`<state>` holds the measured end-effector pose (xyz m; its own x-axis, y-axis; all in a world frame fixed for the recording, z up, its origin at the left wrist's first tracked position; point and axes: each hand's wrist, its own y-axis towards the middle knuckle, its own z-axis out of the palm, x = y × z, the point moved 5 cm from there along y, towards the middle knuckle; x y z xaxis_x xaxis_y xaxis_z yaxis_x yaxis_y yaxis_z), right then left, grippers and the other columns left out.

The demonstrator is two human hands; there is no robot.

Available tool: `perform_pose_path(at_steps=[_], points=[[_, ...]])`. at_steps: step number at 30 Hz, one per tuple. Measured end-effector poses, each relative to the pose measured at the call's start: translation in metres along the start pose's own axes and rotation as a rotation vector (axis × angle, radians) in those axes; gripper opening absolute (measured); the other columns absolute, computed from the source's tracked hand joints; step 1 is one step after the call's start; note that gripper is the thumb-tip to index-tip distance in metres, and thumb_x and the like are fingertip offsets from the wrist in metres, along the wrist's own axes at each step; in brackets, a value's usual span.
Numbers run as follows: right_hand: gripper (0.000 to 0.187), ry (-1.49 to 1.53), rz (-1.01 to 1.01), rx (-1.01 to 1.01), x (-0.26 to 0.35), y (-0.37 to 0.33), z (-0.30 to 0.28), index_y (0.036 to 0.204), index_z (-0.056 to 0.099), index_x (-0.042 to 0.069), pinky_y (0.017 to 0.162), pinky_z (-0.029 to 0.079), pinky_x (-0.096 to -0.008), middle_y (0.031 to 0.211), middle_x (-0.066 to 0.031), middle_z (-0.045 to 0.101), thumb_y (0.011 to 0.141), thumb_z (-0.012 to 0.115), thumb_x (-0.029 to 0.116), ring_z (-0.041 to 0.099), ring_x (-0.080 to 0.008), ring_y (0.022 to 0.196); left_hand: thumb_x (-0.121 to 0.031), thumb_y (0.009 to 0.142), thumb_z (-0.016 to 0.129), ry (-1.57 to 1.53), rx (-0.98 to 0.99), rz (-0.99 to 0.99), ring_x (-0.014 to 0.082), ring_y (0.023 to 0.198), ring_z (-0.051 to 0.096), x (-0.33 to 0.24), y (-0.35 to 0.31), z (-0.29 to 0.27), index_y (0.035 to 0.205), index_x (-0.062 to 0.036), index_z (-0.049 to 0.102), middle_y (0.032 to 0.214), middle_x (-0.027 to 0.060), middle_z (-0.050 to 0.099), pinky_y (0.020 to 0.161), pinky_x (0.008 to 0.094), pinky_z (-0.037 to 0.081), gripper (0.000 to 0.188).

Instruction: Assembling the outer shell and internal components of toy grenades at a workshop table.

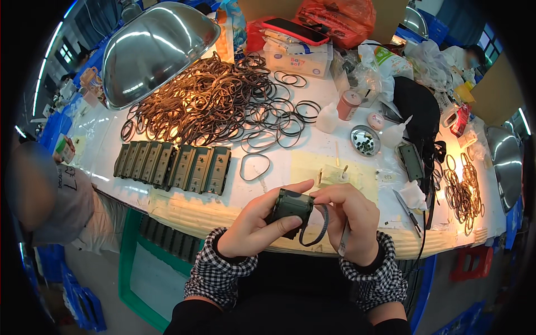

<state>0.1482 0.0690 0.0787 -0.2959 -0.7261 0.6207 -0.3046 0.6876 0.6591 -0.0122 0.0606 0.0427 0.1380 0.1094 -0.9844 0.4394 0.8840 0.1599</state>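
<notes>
My left hand (pixel 245 229) is closed around a dark green box-shaped housing (pixel 294 205), thumb on its near side, just over the table's front edge. A dark rubber band (pixel 315 243) loops down from the housing's right side. My right hand (pixel 357 220) pinches the top of this band against the housing. A thin, flat grey tool (pixel 344 237) sticks out below the right fingers; its upper end is hidden in the hand. On the table to the left stands a row of similar green housings (pixel 184 169), and a single loose band (pixel 241 170) lies beside them.
A big heap of dark bands (pixel 195 97) lies under a shiny metal lamp shade (pixel 159 50). A small metal dish (pixel 365 140) holds small dark pieces. Tweezers (pixel 407 212) lie at right, near a second band pile (pixel 463 192). A green crate (pixel 127 262) stands below left; another person (pixel 61 201) sits there.
</notes>
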Motion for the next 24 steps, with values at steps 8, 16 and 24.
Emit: perform_pose_path(at_steps=[8, 16, 24], points=[[0.014, 0.027, 0.187, -0.061, 0.002, -0.008, 0.005, 0.099, 0.064, 0.002, 0.049, 0.044, -0.0277, 0.082, -0.0081, 0.066, 0.085, 0.066, 0.000, 0.054, -0.0153, 0.050, -0.005, 0.094, 0.057, -0.101, -0.006, 0.004, 0.0120, 0.097, 0.061, 0.005, -0.001, 0.001, 0.144, 0.0067, 0.033, 0.104, 0.0065, 0.063, 0.090, 0.0280, 0.049, 0.057], [0.022, -0.003, 0.046, -0.072, 0.004, 0.000, 0.001, 0.099, 0.066, 0.003, 0.049, 0.042, -0.0270, 0.080, -0.0085, 0.065, 0.079, 0.069, -0.005, 0.051, -0.0139, 0.049, -0.007, 0.094, 0.057, -0.049, -0.068, 0.023, 0.0125, 0.093, 0.061, 0.009, -0.002, 0.003, 0.146, 0.0053, 0.030, 0.107, 0.0068, 0.062, 0.087, 0.0282, 0.050, 0.059], [0.021, 0.065, 0.269, -0.033, -0.008, -0.015, 0.006, 0.099, 0.063, 0.002, 0.049, 0.040, -0.0247, 0.079, -0.0078, 0.063, 0.081, 0.065, -0.007, 0.053, -0.0100, 0.051, -0.012, 0.095, 0.057, -0.220, -0.054, -0.027, 0.0143, 0.092, 0.062, 0.011, -0.001, 0.005, 0.144, 0.0055, 0.033, 0.103, 0.0079, 0.061, 0.084, 0.0279, 0.050, 0.057]])
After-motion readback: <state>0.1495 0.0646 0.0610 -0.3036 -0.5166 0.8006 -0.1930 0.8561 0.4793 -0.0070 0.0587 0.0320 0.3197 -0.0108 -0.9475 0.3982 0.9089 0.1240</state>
